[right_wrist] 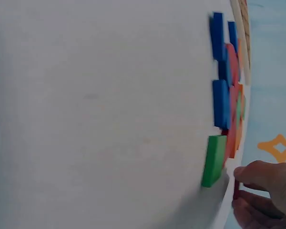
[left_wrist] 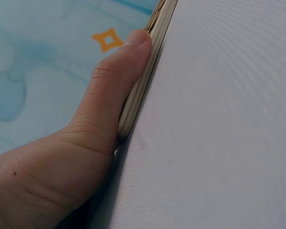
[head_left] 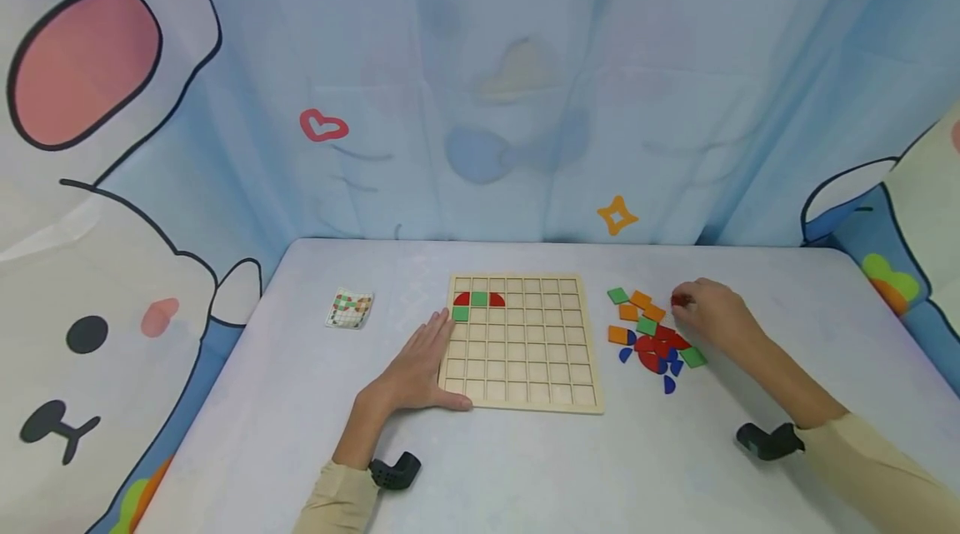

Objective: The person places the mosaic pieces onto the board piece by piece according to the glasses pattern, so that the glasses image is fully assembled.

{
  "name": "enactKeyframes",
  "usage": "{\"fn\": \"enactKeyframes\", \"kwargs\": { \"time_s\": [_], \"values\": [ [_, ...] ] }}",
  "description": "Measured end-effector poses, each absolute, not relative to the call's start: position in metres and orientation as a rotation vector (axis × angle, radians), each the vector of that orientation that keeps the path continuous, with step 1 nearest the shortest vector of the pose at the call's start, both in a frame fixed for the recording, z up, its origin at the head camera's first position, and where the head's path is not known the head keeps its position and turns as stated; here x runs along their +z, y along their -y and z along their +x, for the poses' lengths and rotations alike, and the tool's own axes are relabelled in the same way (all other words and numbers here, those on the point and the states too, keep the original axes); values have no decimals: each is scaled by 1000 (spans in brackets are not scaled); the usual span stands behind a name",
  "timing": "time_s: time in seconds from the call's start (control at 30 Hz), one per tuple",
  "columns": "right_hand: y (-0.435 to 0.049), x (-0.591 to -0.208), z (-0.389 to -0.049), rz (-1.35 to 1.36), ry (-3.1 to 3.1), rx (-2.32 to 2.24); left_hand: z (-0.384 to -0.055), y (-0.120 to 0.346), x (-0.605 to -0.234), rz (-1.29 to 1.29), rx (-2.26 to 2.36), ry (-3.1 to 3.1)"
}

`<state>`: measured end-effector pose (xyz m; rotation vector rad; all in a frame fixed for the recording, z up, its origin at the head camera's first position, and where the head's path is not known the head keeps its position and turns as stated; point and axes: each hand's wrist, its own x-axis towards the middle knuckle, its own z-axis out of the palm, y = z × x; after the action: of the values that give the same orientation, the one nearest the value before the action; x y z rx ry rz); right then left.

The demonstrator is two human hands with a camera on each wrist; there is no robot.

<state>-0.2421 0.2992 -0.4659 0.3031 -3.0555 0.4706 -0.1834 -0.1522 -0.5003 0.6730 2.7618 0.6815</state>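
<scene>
A pale wooden grid board (head_left: 517, 371) lies flat on the table. Near its back left corner, a green square (head_left: 479, 299) sits between two red rounded pieces (head_left: 462, 299), and another green square (head_left: 461, 314) fills a cell in the row below. My left hand (head_left: 420, 367) rests along the board's left side, fingers extended, its thumb (left_wrist: 117, 78) against the front edge. Right of the loose pieces, my right hand (head_left: 716, 313) pinches a small red piece (right_wrist: 236, 188) between thumb and fingers; its outline is mostly hidden.
Loose orange squares (head_left: 628, 312), green squares (head_left: 693, 357), red rounded pieces (head_left: 649, 361) and blue rounded pieces (head_left: 670, 385) lie heaped right of the board, some overlapping. A small printed pattern card (head_left: 349, 309) lies to the board's left. A blue curtain (head_left: 517, 167) hangs behind the table.
</scene>
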Motion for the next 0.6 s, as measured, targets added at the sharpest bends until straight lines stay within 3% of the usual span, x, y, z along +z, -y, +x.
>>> {"fn": "enactKeyframes", "kwargs": {
  "time_s": [0.1, 0.33, 0.6],
  "values": [
    [-284, -461, -243, 337, 2945, 543, -183, 154, -501, 668, 673, -2762],
    [-190, -452, -233, 957, 2563, 622, -183, 155, -501, 682, 701, -2761],
    [-81, -462, -228, 1378, 2537, 546, -185, 154, -503, 666, 665, -2764]
  ]
}}
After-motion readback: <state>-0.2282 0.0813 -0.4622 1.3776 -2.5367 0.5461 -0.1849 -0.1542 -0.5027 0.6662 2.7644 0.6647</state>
